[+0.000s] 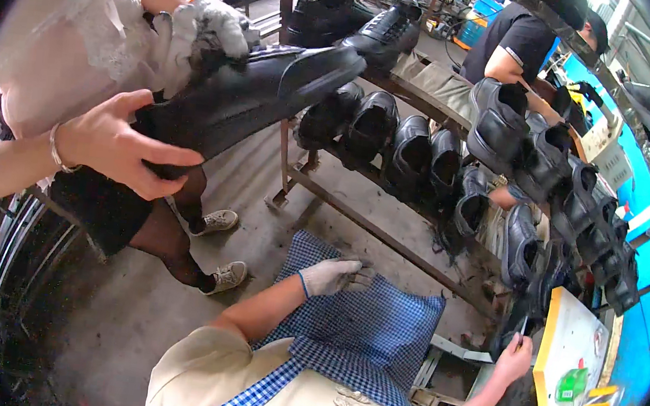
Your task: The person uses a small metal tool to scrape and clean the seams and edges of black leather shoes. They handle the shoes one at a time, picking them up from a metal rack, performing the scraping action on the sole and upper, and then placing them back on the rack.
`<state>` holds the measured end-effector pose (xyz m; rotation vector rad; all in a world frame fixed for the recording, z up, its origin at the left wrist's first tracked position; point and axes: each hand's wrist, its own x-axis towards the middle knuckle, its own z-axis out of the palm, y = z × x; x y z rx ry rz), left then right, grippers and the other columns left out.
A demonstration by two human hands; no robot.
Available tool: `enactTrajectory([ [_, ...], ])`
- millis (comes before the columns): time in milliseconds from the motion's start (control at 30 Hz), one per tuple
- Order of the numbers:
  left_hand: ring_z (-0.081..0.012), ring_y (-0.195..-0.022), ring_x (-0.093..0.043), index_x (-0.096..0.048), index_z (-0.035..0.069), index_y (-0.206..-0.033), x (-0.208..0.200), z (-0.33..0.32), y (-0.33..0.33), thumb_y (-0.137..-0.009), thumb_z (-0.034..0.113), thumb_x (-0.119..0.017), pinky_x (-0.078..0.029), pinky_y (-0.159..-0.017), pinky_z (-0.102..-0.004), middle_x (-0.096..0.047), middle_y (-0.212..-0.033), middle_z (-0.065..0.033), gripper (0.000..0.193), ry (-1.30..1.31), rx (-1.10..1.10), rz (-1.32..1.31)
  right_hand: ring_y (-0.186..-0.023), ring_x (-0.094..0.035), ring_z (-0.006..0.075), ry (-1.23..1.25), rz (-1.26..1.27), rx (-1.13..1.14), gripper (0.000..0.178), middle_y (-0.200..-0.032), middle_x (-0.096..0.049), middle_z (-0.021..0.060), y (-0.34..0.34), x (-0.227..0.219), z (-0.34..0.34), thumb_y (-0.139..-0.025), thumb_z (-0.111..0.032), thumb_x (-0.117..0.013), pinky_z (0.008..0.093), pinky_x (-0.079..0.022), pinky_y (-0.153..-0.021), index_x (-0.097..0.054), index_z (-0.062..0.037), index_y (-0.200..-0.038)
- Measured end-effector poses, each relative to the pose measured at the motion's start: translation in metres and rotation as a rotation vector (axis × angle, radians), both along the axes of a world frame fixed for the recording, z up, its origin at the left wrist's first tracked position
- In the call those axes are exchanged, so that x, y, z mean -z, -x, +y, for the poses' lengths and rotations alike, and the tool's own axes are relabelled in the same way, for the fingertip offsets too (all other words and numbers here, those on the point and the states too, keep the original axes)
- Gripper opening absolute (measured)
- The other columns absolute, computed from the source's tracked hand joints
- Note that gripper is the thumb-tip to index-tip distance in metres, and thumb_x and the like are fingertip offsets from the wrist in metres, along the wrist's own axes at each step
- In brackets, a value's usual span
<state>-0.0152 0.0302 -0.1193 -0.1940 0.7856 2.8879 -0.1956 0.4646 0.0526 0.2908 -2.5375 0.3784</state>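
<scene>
- The left hand [335, 276], in a pale glove, lies over the blue checked apron [360, 322] across the lap; its forearm reaches up and to the right, the wrist nearly straight.
- Its fingers point right, loosely bent and close together; the palm is hidden, so I cannot tell whether it grips anything.
- The right hand [513, 359], bare, is raised well apart from the left, its forearm slanting up from the lower edge.
- Thumb and fingers pinch a slender tool [524, 325], which stands roughly upright above the fist, just left of the yellow-edged board [579, 364].
- The tool's lower part is covered by the fingers; its thin tip fades against dark shoes behind, and its kind is hard to make out.
- Black shoes [371, 125] line the rack [385, 237]; the rightmost are cut off by the fisheye rim.
- At left, a co-worker [60, 88], head out of view, holds a large black shoe [232, 106], slightly blurred.
</scene>
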Motion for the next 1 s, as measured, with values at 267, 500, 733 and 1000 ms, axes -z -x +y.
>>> enactTrajectory([
  [267,-0.027,-0.118,-0.055,-0.054,0.002,-0.13,-0.125,0.064,0.009,-0.09,0.032,-0.065,-0.042,-0.103,-0.038,-0.058,-0.128,-0.0151,0.051,1.092,-0.152,0.461,-0.063,-0.059,0.025,0.2,-0.281,-0.355,0.018,-0.073,-0.061,0.0137,-0.093,-0.08,-0.071,-0.08,-0.013,-0.073,0.0346,-0.047,-0.061,-0.062,0.0012,-0.081],
  [500,-0.0313,-0.091,-0.063,-0.066,0.004,-0.104,-0.205,0.077,0.009,-0.073,0.039,-0.078,-0.049,-0.082,-0.0409,-0.067,-0.095,-0.0156,0.049,1.681,0.023,0.784,-0.06,-0.059,0.0215,0.312,-0.533,-0.969,0.018,-0.076,-0.064,0.0095,-0.093,-0.067,-0.158,-0.078,-0.013,-0.077,0.0319,-0.048,-0.054,-0.063,-0.0021,-0.082],
  [733,-0.015,-0.089,-0.061,-0.066,-0.001,-0.104,-0.202,0.061,-0.001,-0.085,0.027,-0.073,-0.048,-0.082,-0.0288,-0.067,-0.098,-0.0086,0.035,0.975,-0.264,0.22,-0.082,-0.053,0.0079,0.984,-0.652,-0.957,0.078,-0.134,-0.052,0.0066,-0.061,-0.026,-0.186,-0.069,-0.005,-0.083,0.0218,-0.045,-0.07,-0.046,-0.005,-0.137],
  [1000,-0.0179,-0.099,-0.064,-0.057,0.002,-0.123,-0.194,0.069,0.004,-0.095,0.036,-0.055,-0.05,-0.088,-0.0318,-0.066,-0.112,-0.0091,0.044,0.119,-0.084,-0.011,-0.12,-0.052,0.024,0.81,-0.605,-1.223,0.067,-0.127,-0.056,0.012,-0.063,-0.019,-0.202,-0.07,-0.016,-0.081,0.0354,-0.038,-0.104,-0.054,-0.0029,-0.13],
])
